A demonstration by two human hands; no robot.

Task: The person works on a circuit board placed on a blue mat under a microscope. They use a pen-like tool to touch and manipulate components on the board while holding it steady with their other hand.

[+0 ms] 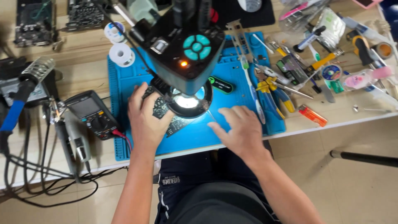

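A black circuit board (159, 108) lies on the blue work mat (124, 89) under a black microscope head (182, 45) with a lit ring light (188, 101). My left hand (145, 118) rests on the board's left side, fingers curled over it. To the right of the light my right hand (238, 128) lies on the mat and pinches a thin metal probe or tweezers (210, 115) whose tip points up toward the lit spot. How much of the board sits under the lens is hidden.
A black multimeter (93, 114) with red lead lies left of the mat, beside a soldering iron stand (35, 70) and tangled cables. Two solder spools (121, 54) sit at the mat's back left. Pliers (269, 89), an orange lighter (313, 115) and several tools crowd the right.
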